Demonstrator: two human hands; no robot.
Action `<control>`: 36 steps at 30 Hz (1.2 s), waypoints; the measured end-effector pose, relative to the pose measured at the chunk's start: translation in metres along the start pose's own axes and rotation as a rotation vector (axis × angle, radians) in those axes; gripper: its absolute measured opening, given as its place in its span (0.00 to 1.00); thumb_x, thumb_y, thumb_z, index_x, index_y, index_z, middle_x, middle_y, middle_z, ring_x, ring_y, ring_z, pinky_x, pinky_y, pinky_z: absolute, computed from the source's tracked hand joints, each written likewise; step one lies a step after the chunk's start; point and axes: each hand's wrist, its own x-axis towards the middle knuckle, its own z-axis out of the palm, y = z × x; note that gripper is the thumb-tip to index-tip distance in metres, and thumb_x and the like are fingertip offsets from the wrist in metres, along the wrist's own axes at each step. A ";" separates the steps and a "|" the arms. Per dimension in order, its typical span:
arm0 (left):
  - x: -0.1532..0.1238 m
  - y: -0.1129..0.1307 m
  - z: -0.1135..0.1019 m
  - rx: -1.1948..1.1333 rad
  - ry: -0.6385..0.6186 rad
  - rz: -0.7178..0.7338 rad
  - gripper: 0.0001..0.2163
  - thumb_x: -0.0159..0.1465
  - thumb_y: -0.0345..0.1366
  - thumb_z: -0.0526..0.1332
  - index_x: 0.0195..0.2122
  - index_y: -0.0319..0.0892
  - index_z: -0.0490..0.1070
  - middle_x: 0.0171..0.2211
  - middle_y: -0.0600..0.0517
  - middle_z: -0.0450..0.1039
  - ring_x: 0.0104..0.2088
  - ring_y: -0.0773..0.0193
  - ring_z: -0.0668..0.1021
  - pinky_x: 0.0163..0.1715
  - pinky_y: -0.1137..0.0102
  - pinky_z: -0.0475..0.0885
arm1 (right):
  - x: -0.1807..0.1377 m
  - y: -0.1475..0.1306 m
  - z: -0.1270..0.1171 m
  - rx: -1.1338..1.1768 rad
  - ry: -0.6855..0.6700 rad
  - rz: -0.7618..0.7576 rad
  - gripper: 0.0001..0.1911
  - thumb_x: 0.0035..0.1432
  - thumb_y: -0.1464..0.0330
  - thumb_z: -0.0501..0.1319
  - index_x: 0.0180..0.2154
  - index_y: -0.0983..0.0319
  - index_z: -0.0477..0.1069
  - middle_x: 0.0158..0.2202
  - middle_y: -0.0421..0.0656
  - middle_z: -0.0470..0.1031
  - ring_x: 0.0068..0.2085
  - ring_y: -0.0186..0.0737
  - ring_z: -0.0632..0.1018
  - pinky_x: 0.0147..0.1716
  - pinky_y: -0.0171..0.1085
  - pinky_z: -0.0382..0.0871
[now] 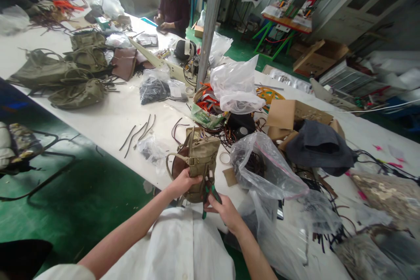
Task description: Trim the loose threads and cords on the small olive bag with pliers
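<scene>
In the head view my left hand (187, 182) grips a small olive canvas bag (205, 153) by its side, thumb on top. The bag is tilted at the table's near edge, with brown panels and a looped handle. My right hand (225, 210) is wrapped round green-handled pliers (215, 194), close against the bag's lower right side. The tool's tip is hidden by the bag and its straps. Just right of the bag lie a small olive fabric square (229, 176) and a roll of tape (225, 158).
Several olive bags (78, 93) are heaped at the left of the white table (108, 116). Clear plastic bags (262, 170), a cardboard box (280, 116) and a dark cloth (320, 144) crowd the right. A metal post (210, 22) rises mid-table. Another person (173, 6) sits beyond.
</scene>
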 end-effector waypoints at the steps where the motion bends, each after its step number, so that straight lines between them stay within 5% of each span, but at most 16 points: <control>1: 0.000 0.001 0.001 -0.009 -0.003 0.002 0.25 0.58 0.47 0.80 0.50 0.37 0.83 0.46 0.42 0.84 0.44 0.53 0.83 0.50 0.60 0.79 | 0.000 0.001 -0.001 -0.023 0.008 -0.026 0.28 0.64 0.42 0.67 0.42 0.62 0.80 0.41 0.48 0.82 0.44 0.50 0.82 0.51 0.56 0.83; 10: -0.002 0.005 -0.003 0.037 -0.053 -0.024 0.22 0.57 0.48 0.79 0.44 0.36 0.84 0.40 0.44 0.84 0.39 0.55 0.82 0.47 0.62 0.79 | 0.008 0.020 -0.012 -0.175 0.032 -0.072 0.31 0.66 0.41 0.64 0.47 0.64 0.80 0.38 0.50 0.83 0.40 0.52 0.84 0.45 0.51 0.83; 18: 0.001 -0.012 -0.006 0.050 -0.063 -0.014 0.22 0.59 0.46 0.78 0.49 0.35 0.84 0.44 0.41 0.84 0.44 0.50 0.83 0.51 0.58 0.79 | 0.000 0.014 -0.008 -0.343 0.067 -0.136 0.32 0.68 0.40 0.60 0.44 0.63 0.79 0.39 0.48 0.82 0.40 0.48 0.79 0.40 0.43 0.75; 26: 0.001 -0.013 -0.008 0.109 -0.081 -0.026 0.18 0.59 0.45 0.76 0.41 0.36 0.83 0.39 0.43 0.83 0.38 0.54 0.81 0.46 0.60 0.78 | -0.006 0.019 -0.011 -0.093 -0.039 -0.016 0.27 0.69 0.44 0.63 0.49 0.60 0.78 0.42 0.46 0.82 0.47 0.48 0.79 0.55 0.48 0.71; 30: 0.002 -0.013 -0.009 0.159 -0.063 -0.027 0.16 0.56 0.41 0.75 0.41 0.36 0.83 0.38 0.45 0.82 0.38 0.55 0.80 0.46 0.62 0.77 | -0.005 0.033 -0.009 0.193 -0.126 0.155 0.27 0.66 0.43 0.66 0.50 0.58 0.73 0.40 0.42 0.79 0.36 0.43 0.81 0.41 0.44 0.76; 36: 0.007 -0.013 -0.009 0.220 -0.036 -0.023 0.13 0.53 0.38 0.72 0.37 0.36 0.83 0.34 0.47 0.81 0.35 0.57 0.78 0.42 0.63 0.76 | -0.004 0.034 -0.003 0.324 -0.153 0.173 0.24 0.68 0.46 0.65 0.50 0.58 0.71 0.38 0.39 0.75 0.30 0.36 0.75 0.28 0.39 0.74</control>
